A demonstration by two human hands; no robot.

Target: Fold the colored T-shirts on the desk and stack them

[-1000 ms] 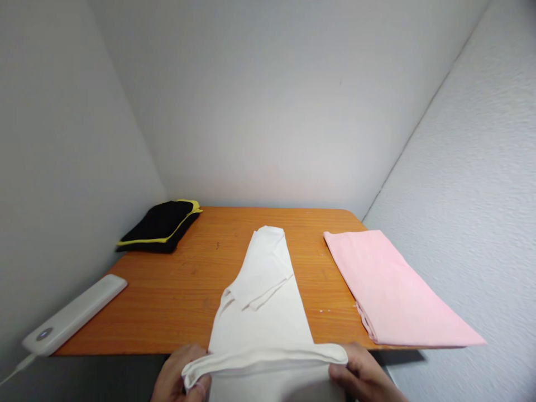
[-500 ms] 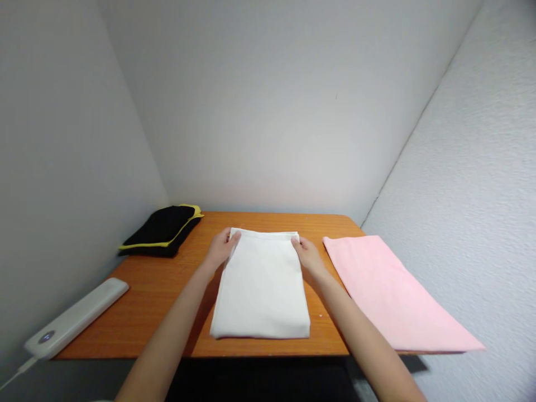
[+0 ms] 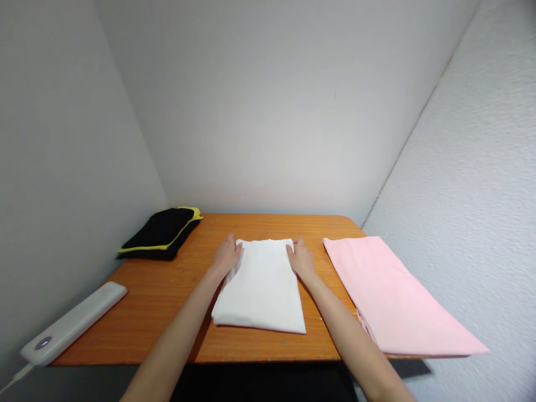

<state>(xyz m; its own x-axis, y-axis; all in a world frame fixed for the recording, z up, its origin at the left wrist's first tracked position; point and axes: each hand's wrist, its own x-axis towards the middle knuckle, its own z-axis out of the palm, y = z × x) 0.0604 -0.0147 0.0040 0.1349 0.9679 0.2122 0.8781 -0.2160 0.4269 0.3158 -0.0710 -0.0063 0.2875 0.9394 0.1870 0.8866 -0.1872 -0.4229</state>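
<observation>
A folded white cloth (image 3: 262,285) lies on the wooden table in front of me, its near edge slightly askew. My left hand (image 3: 226,255) is at its far left corner, thumb on top and the other fingers along the outer side, partly hidden. At the far right corner, my right hand (image 3: 301,258) pinches the cloth in the same way, thumb on the upper face. The cloth's far edge runs between both hands, low at the tabletop.
A folded pink cloth (image 3: 393,290) lies at the right, overhanging the front edge of the table (image 3: 167,301). Black fabric with yellow trim (image 3: 161,229) sits at the back left. Nearer on the left is a long white device (image 3: 75,321) with a cable. Walls enclose the table.
Both hands have lowered the white cloth's far edge toward the tabletop and come slightly closer together. The cloth's near edge has shifted away from me and now slants.
</observation>
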